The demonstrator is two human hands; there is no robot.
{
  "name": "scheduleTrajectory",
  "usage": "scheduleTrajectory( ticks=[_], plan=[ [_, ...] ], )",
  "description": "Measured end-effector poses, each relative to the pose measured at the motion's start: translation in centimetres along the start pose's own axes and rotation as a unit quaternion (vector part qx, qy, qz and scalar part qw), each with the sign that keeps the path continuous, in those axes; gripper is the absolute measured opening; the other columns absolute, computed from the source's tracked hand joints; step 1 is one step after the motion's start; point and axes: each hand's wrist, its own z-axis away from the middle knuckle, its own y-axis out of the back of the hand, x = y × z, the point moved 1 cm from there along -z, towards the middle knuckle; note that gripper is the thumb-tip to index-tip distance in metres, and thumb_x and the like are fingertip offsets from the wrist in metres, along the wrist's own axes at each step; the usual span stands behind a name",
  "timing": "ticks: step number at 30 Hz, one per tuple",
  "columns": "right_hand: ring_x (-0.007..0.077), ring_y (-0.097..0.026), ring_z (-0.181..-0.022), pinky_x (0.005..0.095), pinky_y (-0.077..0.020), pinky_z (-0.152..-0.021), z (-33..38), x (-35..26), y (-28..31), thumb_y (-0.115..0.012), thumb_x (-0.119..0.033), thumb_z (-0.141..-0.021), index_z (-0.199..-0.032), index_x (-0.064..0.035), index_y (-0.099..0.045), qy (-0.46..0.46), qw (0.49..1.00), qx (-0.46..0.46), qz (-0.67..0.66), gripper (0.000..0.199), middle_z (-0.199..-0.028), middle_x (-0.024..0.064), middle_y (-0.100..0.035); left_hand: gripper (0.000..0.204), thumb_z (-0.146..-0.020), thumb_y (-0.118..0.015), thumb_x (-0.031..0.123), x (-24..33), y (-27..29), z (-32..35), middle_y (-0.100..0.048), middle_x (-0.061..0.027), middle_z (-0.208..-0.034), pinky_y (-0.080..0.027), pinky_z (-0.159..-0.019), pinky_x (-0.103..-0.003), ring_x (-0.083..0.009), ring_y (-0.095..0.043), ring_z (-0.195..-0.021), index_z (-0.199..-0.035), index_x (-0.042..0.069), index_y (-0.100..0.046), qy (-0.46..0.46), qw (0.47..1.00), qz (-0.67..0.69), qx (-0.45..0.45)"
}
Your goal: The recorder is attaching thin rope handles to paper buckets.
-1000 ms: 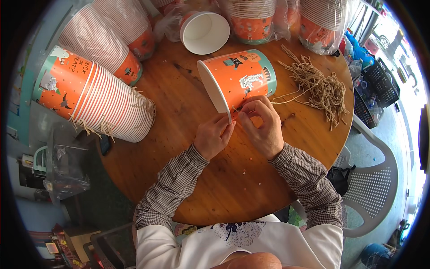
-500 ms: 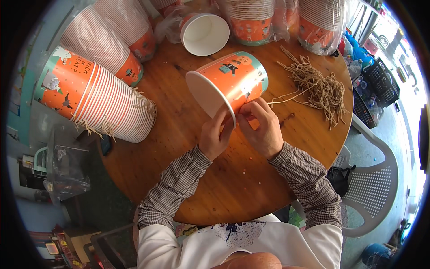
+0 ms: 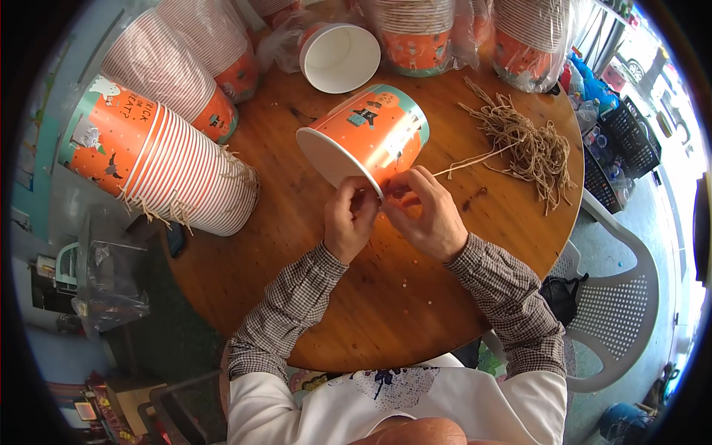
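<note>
table: a round wooden table (image 3: 386,297) is filling the middle of the frame, its brown top showing grain, a few dark marks and small pale specks near the lower centre.
bucket: an orange paper bucket (image 3: 367,141) with a teal band is lying on its side just above centre, its white open mouth facing the lower left and its lower rim meeting both hands.
left hand: the left hand (image 3: 350,222) is pinching at the bucket's rim, fingers curled tight; what sits between the fingertips is too small to tell.
right hand: the right hand (image 3: 426,215) is pressing against the same rim just beside the left hand, thumb and fingers closing on a strand of twine (image 3: 475,159) that is running up and right.
twine pile: a loose heap of tan twine pieces (image 3: 530,144) is lying on the table at the upper right, well apart from the hands.
stack: a long stack of nested orange buckets (image 3: 159,167) is lying on its side at the left, twine ends sticking out along the rims.
more stacks: further stacks in clear plastic (image 3: 415,30) are crowding the top edge, and one white-lined bucket (image 3: 340,58) is lying open beside them.
room: a white plastic chair (image 3: 619,311) is standing at the lower right, a black crate (image 3: 627,133) at the right edge, and a clear plastic bag (image 3: 107,285) is sitting at the lower left on a pale blue floor.
</note>
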Motion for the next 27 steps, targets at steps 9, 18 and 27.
scheduleTrajectory(
  ticks=[9,18,27],
  plan=[
    [0.0336,-0.065,-0.092,0.0399,-0.0552,-0.076,0.2,0.9,-0.1,-0.069,-0.009,-0.083,-0.112,-0.006,-0.058,-0.003,0.999,-0.017,0.035,0.031,-0.103,0.0137,-0.06,0.007,-0.086,-0.059,0.002,2.1,0.2,0.8,-0.058,-0.0148,-0.102,-0.051,-0.075,-0.035,-0.0273,-0.059,-0.089,-0.093,0.001,-0.059,-0.246,0.959,-0.134,0.045],
    [0.0324,-0.064,-0.079,0.0419,-0.0541,-0.064,0.7,0.5,0.0,-0.064,-0.006,-0.082,-0.124,-0.0083,-0.058,0.033,0.979,-0.104,0.175,0.042,-0.1,0.0131,-0.061,0.012,-0.097,-0.055,0.004,2.6,1.6,-1.0,-0.064,-0.0109,-0.1,-0.051,-0.078,-0.028,-0.0187,-0.062,-0.094,-0.106,-0.002,-0.061,-0.107,0.994,-0.028,-0.002],
    [0.0301,-0.066,-0.079,0.0372,-0.0546,-0.066,0.5,0.2,0.9,-0.064,-0.002,-0.084,-0.107,-0.0029,-0.064,0.075,0.978,-0.035,0.191,0.023,-0.089,0.0125,-0.065,0.01,-0.097,-0.057,0.002,3.0,1.4,-1.3,-0.069,-0.011,-0.098,-0.056,-0.082,-0.028,-0.0159,-0.067,-0.09,-0.103,-0.003,-0.063,0.018,0.993,0.107,0.046]
  ],
)
